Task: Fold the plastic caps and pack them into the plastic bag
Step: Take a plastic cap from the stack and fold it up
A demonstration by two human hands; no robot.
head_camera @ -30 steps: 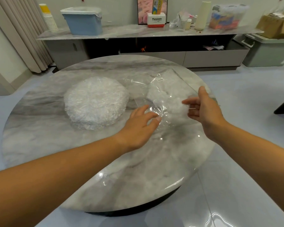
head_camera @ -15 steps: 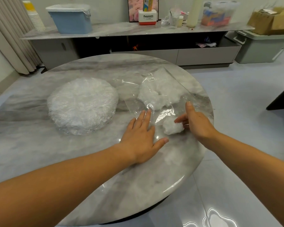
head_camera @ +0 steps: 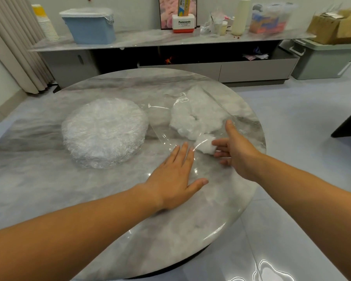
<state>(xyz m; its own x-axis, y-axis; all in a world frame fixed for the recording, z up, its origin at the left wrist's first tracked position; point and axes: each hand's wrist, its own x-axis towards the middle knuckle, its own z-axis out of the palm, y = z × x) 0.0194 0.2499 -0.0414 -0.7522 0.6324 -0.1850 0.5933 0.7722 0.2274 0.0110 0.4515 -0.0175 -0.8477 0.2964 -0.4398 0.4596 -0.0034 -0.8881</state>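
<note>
2 bare arms, 1 person
The bare left hand [head_camera: 174,179] and bare right hand [head_camera: 237,157] led back into 2 uncovered forearms; a short, plain nail showed on the left thumb.

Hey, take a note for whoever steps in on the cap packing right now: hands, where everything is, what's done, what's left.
Left hand: open and flat on the table, fingertips on the near edge of the bag.
Right hand: fingers straight, pushing a folded cap in at the bag's mouth.
Done: a clump of folded caps already lies inside the bag.
Left: the stack of unfolded caps, on the table left of the bag, needs folding and packing.
</note>
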